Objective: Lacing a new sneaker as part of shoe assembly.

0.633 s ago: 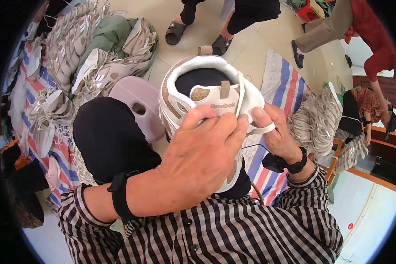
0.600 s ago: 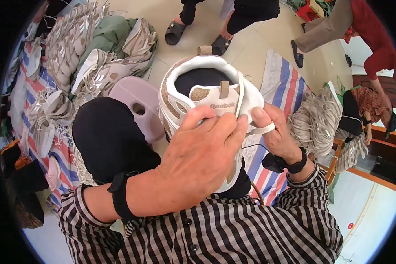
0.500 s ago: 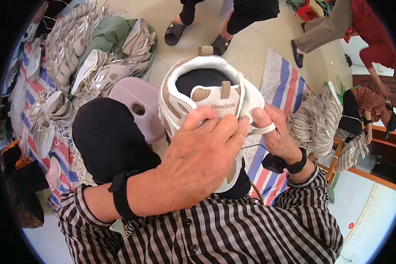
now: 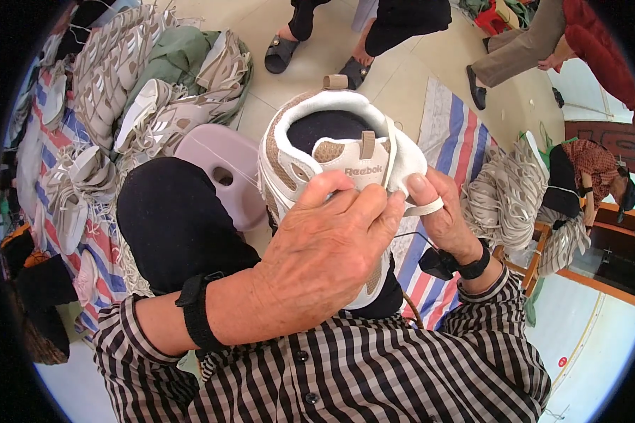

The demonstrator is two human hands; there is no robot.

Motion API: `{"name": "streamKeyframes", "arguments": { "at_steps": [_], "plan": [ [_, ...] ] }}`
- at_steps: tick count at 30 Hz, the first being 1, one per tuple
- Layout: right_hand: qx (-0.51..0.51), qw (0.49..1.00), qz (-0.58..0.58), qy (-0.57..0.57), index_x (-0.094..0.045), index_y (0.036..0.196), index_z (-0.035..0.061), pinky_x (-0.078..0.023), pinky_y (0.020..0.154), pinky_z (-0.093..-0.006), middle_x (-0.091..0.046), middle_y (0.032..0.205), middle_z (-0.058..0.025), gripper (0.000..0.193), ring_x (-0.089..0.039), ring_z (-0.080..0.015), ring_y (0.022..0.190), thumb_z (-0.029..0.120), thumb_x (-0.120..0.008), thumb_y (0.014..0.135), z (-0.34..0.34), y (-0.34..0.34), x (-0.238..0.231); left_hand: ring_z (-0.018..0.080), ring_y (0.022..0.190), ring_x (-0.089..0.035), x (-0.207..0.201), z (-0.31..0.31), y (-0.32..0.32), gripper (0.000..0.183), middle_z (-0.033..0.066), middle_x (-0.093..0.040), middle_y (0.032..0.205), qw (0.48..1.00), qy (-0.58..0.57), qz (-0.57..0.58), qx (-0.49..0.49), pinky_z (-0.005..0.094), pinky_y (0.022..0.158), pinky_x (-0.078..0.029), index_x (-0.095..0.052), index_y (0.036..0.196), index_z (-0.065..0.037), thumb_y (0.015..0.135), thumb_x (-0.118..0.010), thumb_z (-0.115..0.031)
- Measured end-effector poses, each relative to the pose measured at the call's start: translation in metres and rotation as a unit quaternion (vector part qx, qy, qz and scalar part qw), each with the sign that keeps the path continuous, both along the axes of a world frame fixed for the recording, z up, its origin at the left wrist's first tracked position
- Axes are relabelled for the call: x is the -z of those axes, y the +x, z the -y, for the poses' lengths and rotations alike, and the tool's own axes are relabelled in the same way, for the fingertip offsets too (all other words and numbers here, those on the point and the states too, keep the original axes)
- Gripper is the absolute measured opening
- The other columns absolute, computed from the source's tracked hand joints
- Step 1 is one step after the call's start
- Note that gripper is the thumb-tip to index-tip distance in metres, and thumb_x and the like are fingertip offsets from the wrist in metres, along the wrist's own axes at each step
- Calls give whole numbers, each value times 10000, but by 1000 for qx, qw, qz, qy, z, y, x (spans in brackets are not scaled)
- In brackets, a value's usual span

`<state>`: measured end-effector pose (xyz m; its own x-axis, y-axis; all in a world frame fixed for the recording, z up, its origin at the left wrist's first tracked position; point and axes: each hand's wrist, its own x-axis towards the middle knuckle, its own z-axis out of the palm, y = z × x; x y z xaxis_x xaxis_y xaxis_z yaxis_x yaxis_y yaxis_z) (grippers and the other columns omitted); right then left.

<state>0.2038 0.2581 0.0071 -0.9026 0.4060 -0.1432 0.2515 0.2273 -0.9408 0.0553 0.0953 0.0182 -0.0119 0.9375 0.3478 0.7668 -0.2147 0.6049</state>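
A white and beige sneaker rests upright on my lap, its dark insole showing through the opening. My left hand lies across its front below the tongue, fingers bent onto the upper; the fingertips are partly hidden. At the right side of the collar, my right hand pinches the white padded edge between thumb and fingers. A flat off-white shoelace runs up beside the tongue. Part of the lace makes a small loop near the right fingers. Black bands circle both wrists.
A pink plastic stool stands just beyond my left knee. Piles of similar sneakers lie on striped sheeting at left, with another stack at right. Other people are nearby, with one pair of sandalled feet ahead.
The sneaker and both hands have shifted slightly right. The grip looks much the same. At the upper right, the person in red has moved an arm.
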Motion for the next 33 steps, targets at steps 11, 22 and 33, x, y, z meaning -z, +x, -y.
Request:
{"name": "streamKeyframes", "arguments": {
  "at_steps": [11, 22, 33],
  "plan": [
    [32, 995, -75, 56, -606, 1068, 4, -463, 673, -250, -625, 857, -39, 218, -580, -100, 760, 197, -562, 978, 11, 8, 9, 203, 856, -554, 1, 3, 1, 594, 65, -499, 915, 1000, -3, 18, -2, 383, 923, -363, -546, 1261, 25, 688, -696, -25],
    [-74, 842, -102, 525, -623, 901, 16, -408, 515, -311, -586, 730, -106, 144, -556, -242, 591, 15, -706, 783, 2, -2, -23, 234, 1042, -584, 4, 5, 2, 594, 157, -534, 1234, 1000, 14, 4, -18, 390, 983, -356, -543, 1256, 20, 685, -700, -29],
    [5, 990, -23, -136, -575, 855, 18, -450, 591, -233, -583, 680, -12, 236, -564, -86, 624, 223, -564, 973, 0, -4, -1, 276, 1074, -575, 1, 2, -2, 572, 172, -548, 1240, 998, 7, 51, -20, 401, 988, -357, -543, 1236, 15, 683, -684, -30]
  ]
}}
